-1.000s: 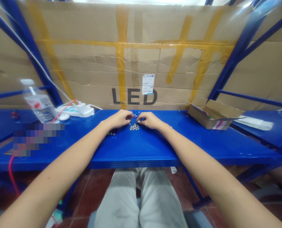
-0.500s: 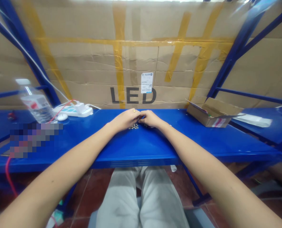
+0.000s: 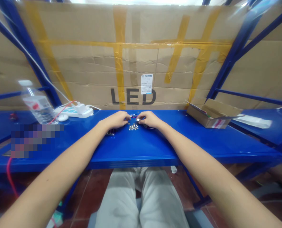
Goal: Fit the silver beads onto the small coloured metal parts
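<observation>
Several small round metal pieces [image 3: 133,127] lie in a cluster on the blue table [image 3: 136,148]. Left of and behind them is my left hand [image 3: 118,119], its fingers curled downward; whether they hold anything is too small to tell. My right hand [image 3: 149,119], to the right of the cluster, pinches a small shiny round piece [image 3: 138,120] between thumb and finger. Behind the gap between the hands lie thin parts with red and blue colouring [image 3: 133,116]. More small metal parts [image 3: 111,133] show beside my left wrist, and dark ones partly hide under my right hand.
A plastic bottle [image 3: 38,106] and a white power strip [image 3: 74,110] stand at the left, near a pixelated patch and a red cable [image 3: 9,174]. An open cardboard box [image 3: 212,114] sits at the right. A large carton [image 3: 91,72] rises behind the table.
My hands, together before, are now apart. My left hand has moved left, uncovering the metal cluster and the coloured parts behind. The round piece in my right hand now shows.
</observation>
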`<state>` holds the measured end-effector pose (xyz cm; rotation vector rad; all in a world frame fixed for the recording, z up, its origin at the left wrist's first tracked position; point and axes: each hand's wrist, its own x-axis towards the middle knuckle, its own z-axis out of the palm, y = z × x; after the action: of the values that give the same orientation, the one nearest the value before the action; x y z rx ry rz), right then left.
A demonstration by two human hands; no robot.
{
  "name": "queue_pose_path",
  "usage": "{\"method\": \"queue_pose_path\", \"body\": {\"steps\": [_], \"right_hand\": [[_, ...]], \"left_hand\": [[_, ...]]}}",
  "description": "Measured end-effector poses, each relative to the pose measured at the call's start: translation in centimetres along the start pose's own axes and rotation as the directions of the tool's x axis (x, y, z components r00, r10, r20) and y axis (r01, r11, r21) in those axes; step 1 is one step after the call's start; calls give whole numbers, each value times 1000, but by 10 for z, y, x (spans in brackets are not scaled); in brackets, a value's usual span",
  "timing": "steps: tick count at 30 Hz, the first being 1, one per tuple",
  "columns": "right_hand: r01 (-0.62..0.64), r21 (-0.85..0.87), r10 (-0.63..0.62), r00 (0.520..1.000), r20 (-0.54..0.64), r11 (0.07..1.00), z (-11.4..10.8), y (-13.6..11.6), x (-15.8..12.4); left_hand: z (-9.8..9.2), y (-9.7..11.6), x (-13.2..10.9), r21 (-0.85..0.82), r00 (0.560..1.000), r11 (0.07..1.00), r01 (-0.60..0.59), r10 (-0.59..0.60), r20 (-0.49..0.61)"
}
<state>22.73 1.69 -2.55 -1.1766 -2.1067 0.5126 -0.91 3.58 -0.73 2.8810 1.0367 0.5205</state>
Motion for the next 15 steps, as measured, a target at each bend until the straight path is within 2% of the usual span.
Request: {"method": "queue_pose_path", "body": {"steps": [4,10,15], "right_hand": [[11,3,-11,1000,6,1000,0,0,1],[21,-6,-21,1000,12,1000,0,0,1],[17,0,-17,1000,13,1000,0,1,2]], "left_hand": [[6,-5,2,-60,996,998,18,-12,93],[7,0,5,-71,988,988,139,-133,83],[4,0,4,-87,984,988,126,-114,138]]}}
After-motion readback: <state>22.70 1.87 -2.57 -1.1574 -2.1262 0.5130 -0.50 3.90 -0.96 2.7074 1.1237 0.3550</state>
